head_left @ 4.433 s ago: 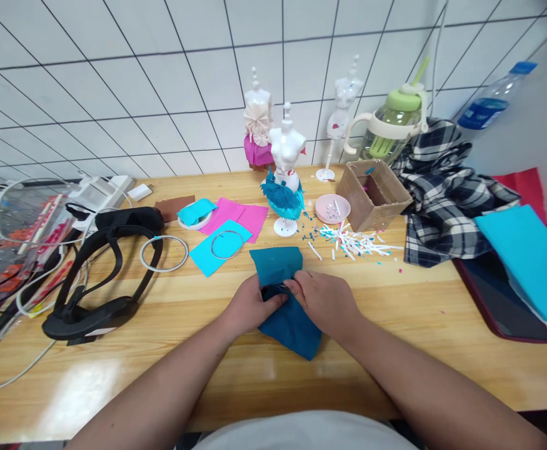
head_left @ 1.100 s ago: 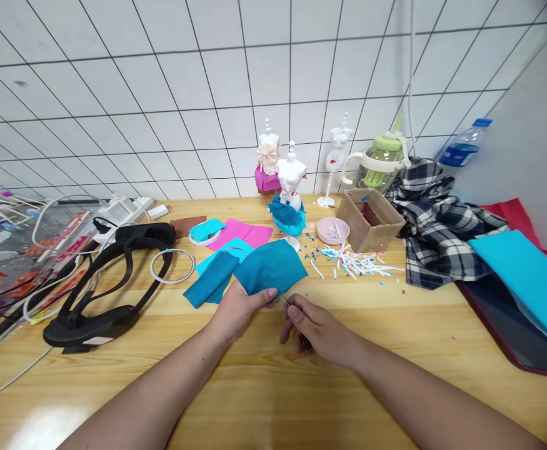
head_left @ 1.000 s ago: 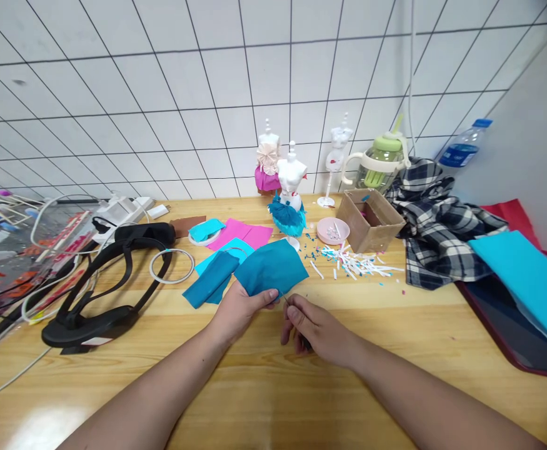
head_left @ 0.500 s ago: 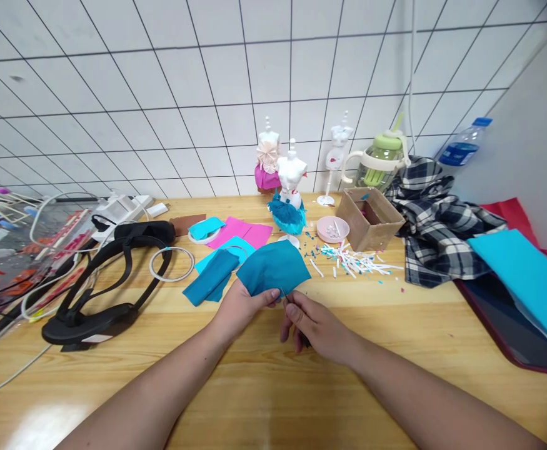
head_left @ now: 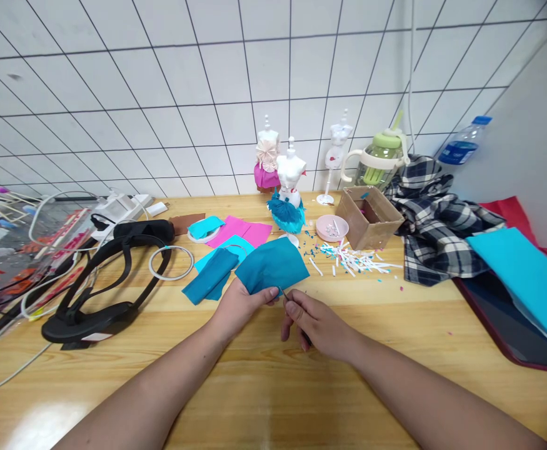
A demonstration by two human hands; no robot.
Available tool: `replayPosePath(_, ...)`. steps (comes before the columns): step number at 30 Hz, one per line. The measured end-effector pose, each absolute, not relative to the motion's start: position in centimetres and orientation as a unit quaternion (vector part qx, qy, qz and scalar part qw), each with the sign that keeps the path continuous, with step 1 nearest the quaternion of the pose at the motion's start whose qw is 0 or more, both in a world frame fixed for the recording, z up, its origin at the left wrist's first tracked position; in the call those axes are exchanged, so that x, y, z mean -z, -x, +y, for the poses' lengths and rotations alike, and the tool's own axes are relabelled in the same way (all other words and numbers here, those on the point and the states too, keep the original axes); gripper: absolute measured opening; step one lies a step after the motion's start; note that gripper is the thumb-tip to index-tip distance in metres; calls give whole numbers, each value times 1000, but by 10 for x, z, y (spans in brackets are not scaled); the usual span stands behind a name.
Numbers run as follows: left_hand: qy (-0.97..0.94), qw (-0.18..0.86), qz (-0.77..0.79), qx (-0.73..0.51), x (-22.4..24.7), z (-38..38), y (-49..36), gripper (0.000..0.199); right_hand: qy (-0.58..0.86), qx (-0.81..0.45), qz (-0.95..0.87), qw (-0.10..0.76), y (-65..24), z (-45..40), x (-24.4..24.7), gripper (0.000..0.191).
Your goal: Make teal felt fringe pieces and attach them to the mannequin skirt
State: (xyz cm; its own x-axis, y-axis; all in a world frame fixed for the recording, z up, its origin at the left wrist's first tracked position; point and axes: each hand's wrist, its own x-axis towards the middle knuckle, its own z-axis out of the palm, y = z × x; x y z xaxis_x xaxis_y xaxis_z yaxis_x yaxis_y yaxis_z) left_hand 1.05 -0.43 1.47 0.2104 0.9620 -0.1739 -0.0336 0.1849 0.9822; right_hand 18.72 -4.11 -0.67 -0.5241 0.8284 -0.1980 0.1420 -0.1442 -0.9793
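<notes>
Mid-frame, left hand [head_left: 241, 307] is pinching a teal sheet [head_left: 273, 265], likely light, limp, best edge-held; right hand [head_left: 314, 317] is grasping a slim tool [head_left: 306, 338].

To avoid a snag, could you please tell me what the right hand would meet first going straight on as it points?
The right hand would probably meet the near edge of the teal fabric in the left hand; depth is unclear.

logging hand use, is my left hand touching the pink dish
No, the left hand grips a teal sheet by its lower edge, while the pink dish stands apart, farther back.
</notes>
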Motion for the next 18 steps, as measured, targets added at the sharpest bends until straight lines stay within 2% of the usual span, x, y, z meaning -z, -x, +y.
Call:
replayPosePath(6,-497,612,459,-409,-13,-5,-11,57,403,-645,-585,280,-187,-42,9,45)
replayPosePath(18,-503,607,457,-411,-13,-5,-11,60,415,-637,-587,280,-187,-42,9,43)
